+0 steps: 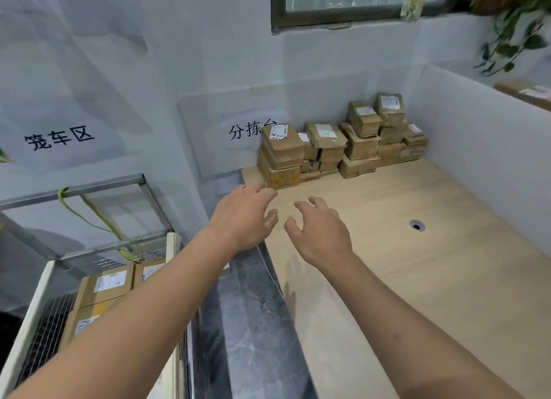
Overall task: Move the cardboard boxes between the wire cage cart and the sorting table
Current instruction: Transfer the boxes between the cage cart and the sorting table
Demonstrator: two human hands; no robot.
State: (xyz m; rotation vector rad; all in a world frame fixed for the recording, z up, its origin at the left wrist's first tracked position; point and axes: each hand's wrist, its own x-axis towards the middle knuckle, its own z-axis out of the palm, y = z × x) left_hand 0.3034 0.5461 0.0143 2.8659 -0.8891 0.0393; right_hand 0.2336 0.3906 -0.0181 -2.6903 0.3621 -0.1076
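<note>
Several taped cardboard boxes (337,148) stand stacked against the wall at the far end of the pale wooden sorting table (417,279). My left hand (243,217) and my right hand (320,230) reach forward side by side above the table's near left part, fingers spread and holding nothing. Both hands are short of the nearest stack (281,157). At the lower left is the wire cage cart (44,333), with more labelled cardboard boxes (104,288) inside, partly hidden by my left forearm.
A white partition (483,148) walls the table's right side. A round cable hole (417,225) sits in the tabletop. Dark marble floor (253,324) runs between cart and table. A yellow-green cord (98,219) ties the cart's metal frame. Paper signs hang on the wall.
</note>
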